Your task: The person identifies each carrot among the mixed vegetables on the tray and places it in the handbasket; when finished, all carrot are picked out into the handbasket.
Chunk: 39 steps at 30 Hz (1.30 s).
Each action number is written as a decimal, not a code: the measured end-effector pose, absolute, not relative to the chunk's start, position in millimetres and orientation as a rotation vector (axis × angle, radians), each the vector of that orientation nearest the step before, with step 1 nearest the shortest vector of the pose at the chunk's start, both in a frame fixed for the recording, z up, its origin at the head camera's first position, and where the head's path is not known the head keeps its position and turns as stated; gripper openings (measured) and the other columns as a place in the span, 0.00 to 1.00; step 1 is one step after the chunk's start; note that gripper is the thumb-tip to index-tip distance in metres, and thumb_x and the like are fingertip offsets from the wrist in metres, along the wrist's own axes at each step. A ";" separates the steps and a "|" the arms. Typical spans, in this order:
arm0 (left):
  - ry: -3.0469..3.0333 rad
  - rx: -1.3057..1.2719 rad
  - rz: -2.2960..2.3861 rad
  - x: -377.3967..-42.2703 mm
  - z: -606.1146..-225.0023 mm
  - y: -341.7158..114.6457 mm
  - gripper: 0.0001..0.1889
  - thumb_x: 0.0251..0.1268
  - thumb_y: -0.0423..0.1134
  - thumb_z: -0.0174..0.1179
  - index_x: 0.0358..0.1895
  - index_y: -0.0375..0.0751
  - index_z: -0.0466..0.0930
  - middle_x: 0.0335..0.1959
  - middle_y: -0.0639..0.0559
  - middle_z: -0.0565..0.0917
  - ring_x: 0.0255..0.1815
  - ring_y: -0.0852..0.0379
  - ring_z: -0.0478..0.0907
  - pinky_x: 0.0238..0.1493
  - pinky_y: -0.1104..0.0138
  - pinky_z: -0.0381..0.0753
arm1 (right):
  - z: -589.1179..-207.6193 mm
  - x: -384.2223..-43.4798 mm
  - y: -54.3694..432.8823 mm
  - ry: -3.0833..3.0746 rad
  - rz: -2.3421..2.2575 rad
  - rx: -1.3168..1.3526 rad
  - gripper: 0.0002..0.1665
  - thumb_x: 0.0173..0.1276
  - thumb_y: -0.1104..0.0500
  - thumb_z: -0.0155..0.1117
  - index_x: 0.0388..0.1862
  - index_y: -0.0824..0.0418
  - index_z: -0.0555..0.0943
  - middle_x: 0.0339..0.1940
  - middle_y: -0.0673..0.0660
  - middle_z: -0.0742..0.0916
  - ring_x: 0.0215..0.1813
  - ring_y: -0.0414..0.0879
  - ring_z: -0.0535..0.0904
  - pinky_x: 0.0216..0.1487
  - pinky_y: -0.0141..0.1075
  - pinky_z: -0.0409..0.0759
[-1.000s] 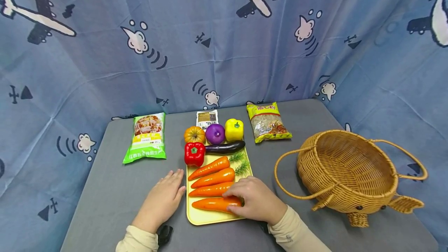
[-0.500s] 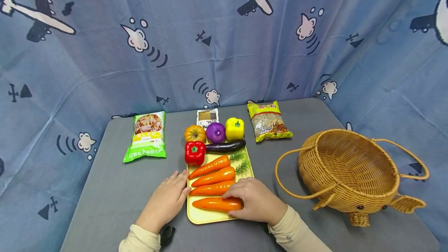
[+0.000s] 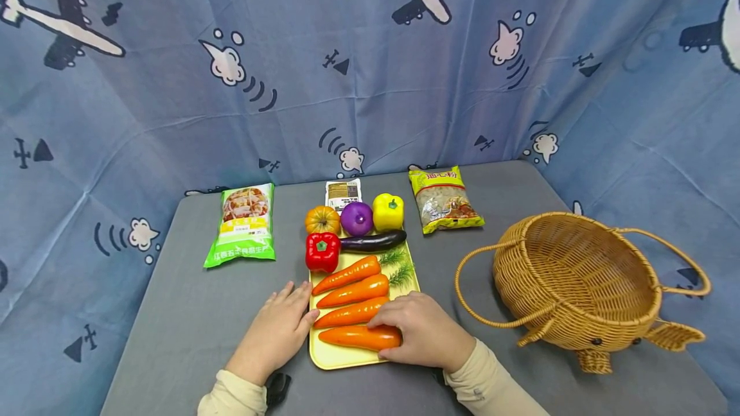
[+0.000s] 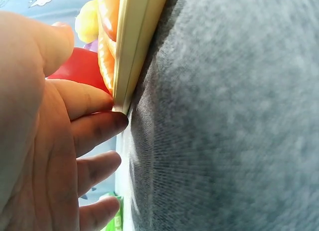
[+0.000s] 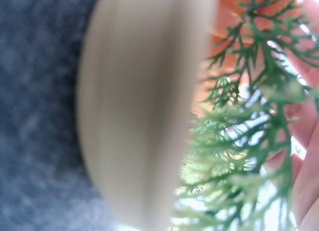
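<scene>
A pale yellow tray (image 3: 341,359) holds several orange carrots (image 3: 354,291) lying in a row, two of them showing green leaves (image 3: 401,275). Around the top end of the nearest carrot (image 3: 352,337) my right hand (image 3: 424,332) closes its thumb and fingers. That carrot still lies on the tray; leaves (image 5: 274,86) fill much of the right wrist view beside the palm. My left hand (image 3: 276,332) is at the tray's left side, its fairly straight fingertips touching the rim (image 4: 130,51) in the left wrist view.
At the tray's far end sit a red pepper (image 3: 322,251), eggplant (image 3: 372,242), small pumpkin (image 3: 322,221), purple round vegetable (image 3: 356,218) and yellow pepper (image 3: 388,212). Food bags (image 3: 243,223) lie left and right (image 3: 444,201), a small packet (image 3: 343,193) behind. A wicker basket (image 3: 520,275) stands at right.
My left hand has shifted slightly right, from just beside the tray to its edge. The right hand keeps its hold on the nearest carrot, almost unmoved.
</scene>
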<state>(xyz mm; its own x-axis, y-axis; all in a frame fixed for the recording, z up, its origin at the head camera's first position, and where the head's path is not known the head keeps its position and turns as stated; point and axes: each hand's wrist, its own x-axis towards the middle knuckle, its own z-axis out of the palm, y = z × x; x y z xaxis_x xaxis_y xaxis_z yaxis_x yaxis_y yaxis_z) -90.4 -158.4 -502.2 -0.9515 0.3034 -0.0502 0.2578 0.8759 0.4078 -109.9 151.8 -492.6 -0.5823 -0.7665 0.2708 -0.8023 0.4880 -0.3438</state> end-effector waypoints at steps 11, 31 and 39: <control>2.919 0.419 0.638 -91.8 -502.1 -157.3 0.30 0.86 0.52 0.54 0.79 0.37 0.71 0.79 0.44 0.72 0.82 0.35 0.61 0.78 0.37 0.58 | -488.8 -111.6 156.2 -2.647 0.725 1.410 0.23 0.55 0.48 0.85 0.52 0.44 0.92 0.51 0.37 0.90 0.52 0.34 0.86 0.53 0.41 0.83; 2.927 0.446 0.685 -90.5 -507.6 -159.2 0.31 0.85 0.55 0.53 0.79 0.39 0.72 0.78 0.45 0.73 0.82 0.34 0.61 0.77 0.31 0.55 | -429.4 -84.3 202.6 -2.534 0.737 1.179 0.18 0.55 0.55 0.86 0.43 0.43 0.88 0.47 0.37 0.88 0.48 0.38 0.83 0.48 0.46 0.84; 2.920 0.449 0.666 -89.5 -504.5 -157.6 0.33 0.85 0.56 0.52 0.79 0.37 0.72 0.78 0.44 0.73 0.81 0.33 0.61 0.77 0.31 0.56 | -392.6 -63.7 240.1 -2.486 0.519 0.888 0.20 0.50 0.56 0.87 0.42 0.46 0.89 0.46 0.42 0.90 0.46 0.41 0.85 0.45 0.47 0.83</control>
